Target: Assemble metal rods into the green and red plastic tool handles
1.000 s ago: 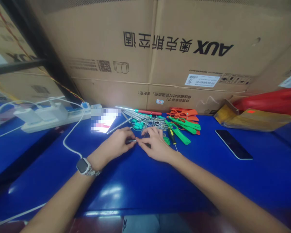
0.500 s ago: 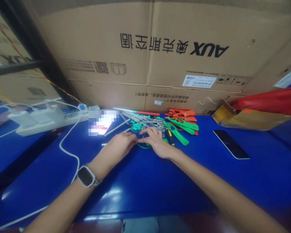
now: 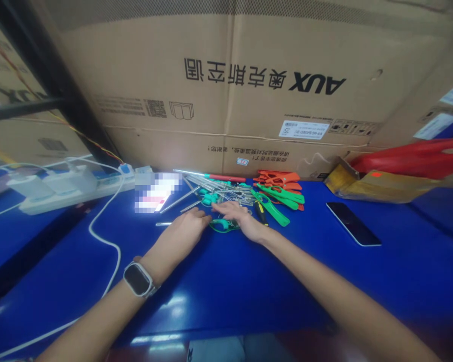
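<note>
Left hand [image 3: 185,229] curled, right hand [image 3: 242,217] spread, grips unclear; metal rods [image 3: 219,188] toward worktop [image 3: 241,286] back edge could scatter if green cord [image 3: 223,232] snags.

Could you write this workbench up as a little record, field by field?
Left hand: left hand fingers curled, grip unclear
Left wrist: watch
Right hand: right hand at near edge of metal rods, grip unclear
Between hands: teal piece
Beside right hand: black-and-yellow screwdriver
Far right: dark-screened phone
Left: white power strip
Behind: AUX cardboard box, print upside down
</note>
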Action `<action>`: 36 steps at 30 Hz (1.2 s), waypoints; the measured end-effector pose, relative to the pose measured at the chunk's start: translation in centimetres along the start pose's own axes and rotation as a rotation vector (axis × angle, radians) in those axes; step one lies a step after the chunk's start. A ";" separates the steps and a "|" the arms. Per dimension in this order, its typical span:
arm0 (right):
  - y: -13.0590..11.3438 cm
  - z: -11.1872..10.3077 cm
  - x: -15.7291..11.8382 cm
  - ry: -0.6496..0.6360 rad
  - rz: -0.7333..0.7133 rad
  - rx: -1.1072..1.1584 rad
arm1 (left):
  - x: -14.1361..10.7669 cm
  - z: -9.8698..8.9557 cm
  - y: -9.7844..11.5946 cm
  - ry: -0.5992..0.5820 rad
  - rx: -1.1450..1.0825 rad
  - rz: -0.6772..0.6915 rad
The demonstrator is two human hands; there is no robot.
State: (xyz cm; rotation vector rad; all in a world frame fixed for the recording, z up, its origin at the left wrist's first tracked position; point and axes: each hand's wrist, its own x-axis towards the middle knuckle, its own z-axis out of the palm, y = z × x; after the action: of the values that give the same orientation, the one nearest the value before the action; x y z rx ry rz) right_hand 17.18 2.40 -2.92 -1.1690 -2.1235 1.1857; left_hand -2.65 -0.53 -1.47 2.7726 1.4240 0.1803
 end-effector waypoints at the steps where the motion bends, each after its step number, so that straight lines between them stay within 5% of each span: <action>1: -0.1 -0.2 0.1 0.022 0.007 0.051 | 0.0 0.0 0.0 -0.007 0.024 0.016; 5: -0.4 -1.2 0.6 0.184 -0.054 0.065 | 0.0 0.2 0.1 0.015 0.150 0.093; 9: -0.1 -2.7 -0.2 0.286 -0.108 -0.235 | -0.1 0.3 0.5 0.019 0.227 0.135; 14: 1.2 -4.5 -1.7 0.163 -0.083 -0.615 | -0.1 0.5 0.5 0.006 0.214 0.131; 24: -0.3 -6.3 -0.5 -0.014 -0.156 -0.690 | -0.2 0.6 0.6 0.013 0.273 0.147; 28: -0.6 -6.3 -1.7 0.026 -0.161 -0.587 | -0.2 0.1 0.8 -0.002 0.246 0.133; 36: 0.9 -4.3 -5.1 0.167 -0.355 -0.781 | -0.1 -0.1 0.8 -0.033 0.258 0.143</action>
State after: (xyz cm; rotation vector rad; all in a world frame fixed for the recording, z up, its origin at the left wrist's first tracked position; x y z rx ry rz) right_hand 23.39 0.41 -1.23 -1.0446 -2.5853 0.0733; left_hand -2.07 -1.03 -1.32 3.0692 1.3282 -0.0516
